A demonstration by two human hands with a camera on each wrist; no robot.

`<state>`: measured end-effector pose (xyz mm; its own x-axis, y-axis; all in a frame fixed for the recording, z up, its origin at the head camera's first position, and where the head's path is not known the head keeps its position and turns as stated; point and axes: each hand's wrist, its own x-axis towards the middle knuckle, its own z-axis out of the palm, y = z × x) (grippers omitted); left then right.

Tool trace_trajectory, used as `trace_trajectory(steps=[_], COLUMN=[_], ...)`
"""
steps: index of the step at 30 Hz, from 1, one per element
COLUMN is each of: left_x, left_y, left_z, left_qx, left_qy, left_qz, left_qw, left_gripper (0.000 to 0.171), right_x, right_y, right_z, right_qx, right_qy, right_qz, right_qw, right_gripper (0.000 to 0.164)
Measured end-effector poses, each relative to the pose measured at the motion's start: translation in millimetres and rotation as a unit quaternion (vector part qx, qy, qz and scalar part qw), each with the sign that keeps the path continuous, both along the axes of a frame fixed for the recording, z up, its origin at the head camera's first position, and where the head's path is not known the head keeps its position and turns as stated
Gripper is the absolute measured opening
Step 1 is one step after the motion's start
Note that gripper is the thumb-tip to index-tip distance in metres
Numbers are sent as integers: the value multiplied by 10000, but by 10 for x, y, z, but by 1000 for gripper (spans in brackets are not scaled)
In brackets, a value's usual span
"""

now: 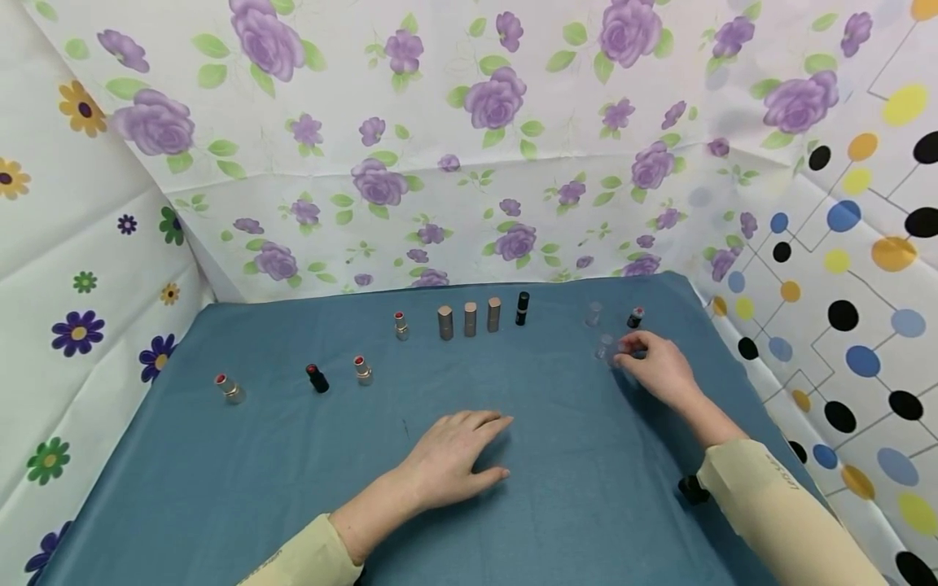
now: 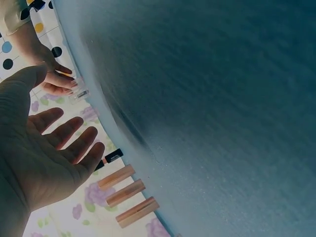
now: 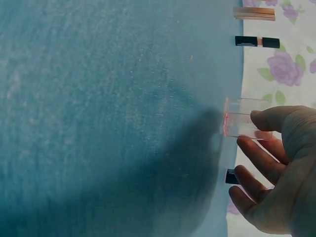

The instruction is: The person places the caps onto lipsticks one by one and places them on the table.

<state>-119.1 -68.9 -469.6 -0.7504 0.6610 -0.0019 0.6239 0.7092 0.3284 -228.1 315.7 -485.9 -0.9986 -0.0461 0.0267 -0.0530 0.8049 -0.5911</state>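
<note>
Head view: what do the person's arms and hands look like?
The left hand and right hand are bare, with no gloves. The left sleeve and right sleeve are pale yellow and end near the wrists, with small dark lettering I can't read. A black block shows at the right sleeve's edge.

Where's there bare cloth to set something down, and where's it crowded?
Bare cloth lies between the left hand and the right hand; another patch lies between the leftmost lipstick and the left sleeve. Crowded: the back, with four tubes in a row, and beside the right hand, with two clear caps.
</note>
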Motion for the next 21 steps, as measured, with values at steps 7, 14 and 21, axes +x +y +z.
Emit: trace_trajectory(steps=[7,14,21], left_x=[-20,-47,-58], left_y=[-44,-97,-180], left_z=[23,35,71], left_qx=[59,87,118], left_qy=[-67,79,244], left_qz=[5,53,189], left_qw=[10000,9999,9995], left_gripper=[70,68,65], right_x=[105,286,446], right_y=[14,-134,-440], right_z=[114,206,193], right_qx=[-389,-1534,-3162], right_qy=[65,6,-663], right_qz=[-295,-353,-306], right_qw=[9988,9875,9459], right_gripper=[40,54,58])
